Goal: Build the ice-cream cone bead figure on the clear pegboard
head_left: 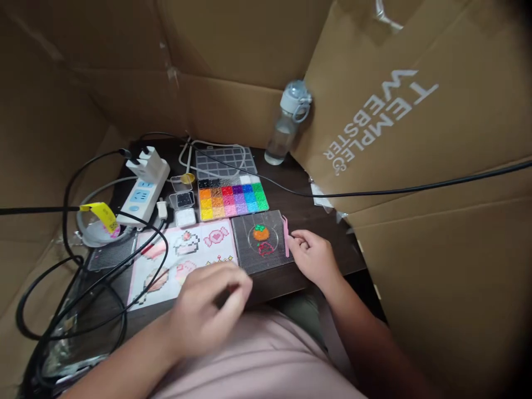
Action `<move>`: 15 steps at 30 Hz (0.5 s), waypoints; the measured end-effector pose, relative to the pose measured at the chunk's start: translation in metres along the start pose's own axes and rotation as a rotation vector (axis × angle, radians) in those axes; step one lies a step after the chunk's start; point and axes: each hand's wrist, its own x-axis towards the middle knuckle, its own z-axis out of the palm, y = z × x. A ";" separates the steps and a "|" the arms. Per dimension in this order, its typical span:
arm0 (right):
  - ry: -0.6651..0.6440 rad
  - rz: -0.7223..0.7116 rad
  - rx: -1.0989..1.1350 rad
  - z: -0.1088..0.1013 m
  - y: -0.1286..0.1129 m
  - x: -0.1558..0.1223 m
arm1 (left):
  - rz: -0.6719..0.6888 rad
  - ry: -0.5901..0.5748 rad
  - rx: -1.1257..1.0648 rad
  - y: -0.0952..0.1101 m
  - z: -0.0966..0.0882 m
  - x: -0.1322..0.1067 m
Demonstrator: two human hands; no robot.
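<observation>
At the right edge of the clear pegboard (245,255), my right hand (313,256) is closed, its thumb and forefinger on pink tweezers (286,237). On the board an orange fruit shape with a green top (261,233) is made of small beads. Just below it lies a partial red bead outline (266,248). My left hand (211,310) hovers in front, over the lower edge of the pattern sheet (141,288). Its fingers are curled with thumb and forefinger close together, slightly blurred, and nothing shows in them.
Behind the board sits a bead box (233,216) with many colours. Small clear boxes (185,218) stand beside it. A power strip (143,194) and tangled black cables (66,233) occupy the left. A water bottle (286,124) stands at the back, near cardboard walls (415,138).
</observation>
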 end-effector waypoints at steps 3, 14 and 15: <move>-0.043 0.016 -0.141 0.012 0.004 0.007 | -0.114 -0.036 -0.071 -0.014 0.015 0.028; 0.125 -0.023 -0.029 0.014 0.004 0.017 | -0.322 0.010 -0.184 -0.047 0.021 0.041; 0.109 -0.032 0.038 0.010 -0.001 0.015 | -0.330 0.030 -0.184 -0.043 0.020 0.043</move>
